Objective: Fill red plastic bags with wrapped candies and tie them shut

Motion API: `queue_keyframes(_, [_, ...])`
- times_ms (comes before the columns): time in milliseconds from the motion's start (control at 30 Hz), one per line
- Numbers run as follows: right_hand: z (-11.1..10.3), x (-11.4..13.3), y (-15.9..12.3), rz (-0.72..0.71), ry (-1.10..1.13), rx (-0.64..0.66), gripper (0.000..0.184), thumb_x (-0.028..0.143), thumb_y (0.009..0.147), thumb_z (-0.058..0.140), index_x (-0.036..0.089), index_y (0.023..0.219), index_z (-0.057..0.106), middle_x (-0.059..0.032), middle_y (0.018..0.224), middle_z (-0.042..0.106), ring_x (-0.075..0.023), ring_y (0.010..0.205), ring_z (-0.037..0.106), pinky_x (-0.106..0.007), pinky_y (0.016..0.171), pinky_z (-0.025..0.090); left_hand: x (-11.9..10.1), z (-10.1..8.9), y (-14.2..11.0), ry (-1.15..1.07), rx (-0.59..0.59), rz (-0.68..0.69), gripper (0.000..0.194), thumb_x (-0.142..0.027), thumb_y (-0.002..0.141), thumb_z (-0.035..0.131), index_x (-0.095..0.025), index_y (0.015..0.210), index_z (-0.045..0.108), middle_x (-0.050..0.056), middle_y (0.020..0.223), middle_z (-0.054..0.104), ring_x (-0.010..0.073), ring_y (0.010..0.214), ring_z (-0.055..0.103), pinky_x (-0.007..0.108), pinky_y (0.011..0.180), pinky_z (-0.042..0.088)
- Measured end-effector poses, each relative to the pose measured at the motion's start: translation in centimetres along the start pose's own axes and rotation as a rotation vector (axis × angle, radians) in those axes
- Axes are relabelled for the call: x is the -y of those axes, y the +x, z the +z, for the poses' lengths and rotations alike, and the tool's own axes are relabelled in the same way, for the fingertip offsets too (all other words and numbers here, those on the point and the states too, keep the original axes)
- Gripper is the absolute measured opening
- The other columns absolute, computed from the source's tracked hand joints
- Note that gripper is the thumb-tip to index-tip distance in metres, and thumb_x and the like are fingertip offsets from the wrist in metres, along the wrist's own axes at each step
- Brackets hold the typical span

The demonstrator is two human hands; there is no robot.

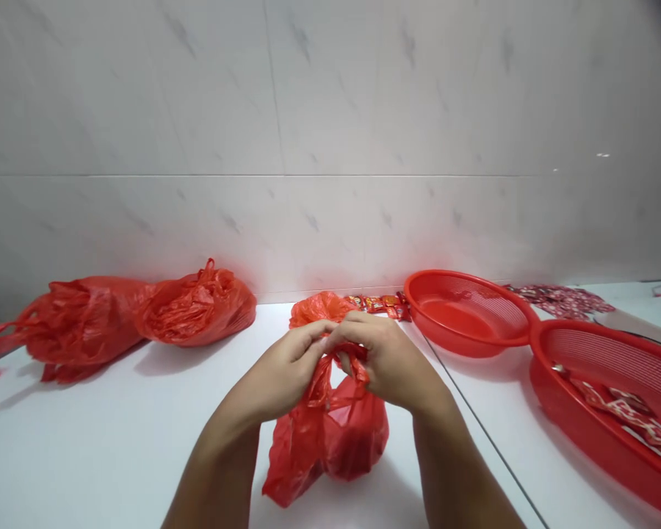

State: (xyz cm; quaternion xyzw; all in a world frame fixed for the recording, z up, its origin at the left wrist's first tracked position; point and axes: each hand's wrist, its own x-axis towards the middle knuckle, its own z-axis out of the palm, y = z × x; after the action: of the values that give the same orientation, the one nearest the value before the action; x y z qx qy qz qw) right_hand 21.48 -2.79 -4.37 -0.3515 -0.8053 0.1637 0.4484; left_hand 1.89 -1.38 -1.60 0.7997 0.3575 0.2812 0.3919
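In the middle of the table a filled red plastic bag hangs or rests below my two hands. My left hand has its fingers closed on one of the bag's handles. On the other side my right hand is closed on the twisted handle part too. Both hands meet at the top, fingertips touching, with a small gap between the handle strands below them. What the bag holds is hidden. Just behind my hands lies another red plastic bag, partly covered by them.
Two bulging red bags, one at far left and one beside it, lie by the tiled wall. Small red snack packets line the back. At right stand a red basket and a nearer basket holding several packets. A seam crosses the white table.
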Motion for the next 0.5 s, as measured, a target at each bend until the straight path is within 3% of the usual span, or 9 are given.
queue_keyframes(167, [0.3,-1.2,0.5,-0.106,0.037,-0.118,0.050,-0.015,0.075,0.061,0.025,0.096,0.084,0.0017,0.085,0.064,-0.0100,0.071,0.058,-0.021,0.063,0.045,0.2,-0.9,0.2,0.114,0.056,-0.018,0.035,-0.026,0.100,0.047,-0.024,0.122,0.074,0.003,0.100,0.076,0.0208,0.093,0.069,0.033,0.086,0.057])
queue_keyframes(367, [-1.4,-1.9,-0.4,-0.103,0.021,-0.013,0.061,-0.013,0.080,0.061,0.033,0.112,0.084,0.0040,0.078,0.068,-0.0105,0.070,0.059,-0.020,0.063,0.045,0.4,-0.9,0.2,0.145,-0.052,-0.071,0.028,-0.037,0.097,0.059,-0.022,0.103,0.082,0.004,0.091,0.077,0.0193,0.081,0.067,0.029,0.072,0.051])
queue_keyframes(433, [-1.9,-1.9,-0.7,-0.090,0.050,0.044,0.051,-0.006,0.086,0.063,0.033,0.113,0.084,0.0044,0.075,0.070,-0.0109,0.067,0.059,-0.021,0.062,0.045,0.4,-0.9,0.1,0.146,-0.089,-0.080,0.027,-0.041,0.097,0.062,-0.022,0.097,0.082,0.003,0.089,0.078,0.0181,0.077,0.065,0.028,0.068,0.049])
queue_keyframes(500, [-2.3,-1.8,-0.8,-0.030,0.062,0.050,0.029,0.010,0.095,0.067,0.030,0.107,0.084,0.0031,0.074,0.072,-0.0111,0.063,0.058,-0.022,0.060,0.044,0.3,-0.9,0.0,0.158,-0.120,-0.077,0.027,-0.043,0.096,0.063,-0.024,0.093,0.081,0.002,0.089,0.078,0.0179,0.077,0.065,0.027,0.068,0.049])
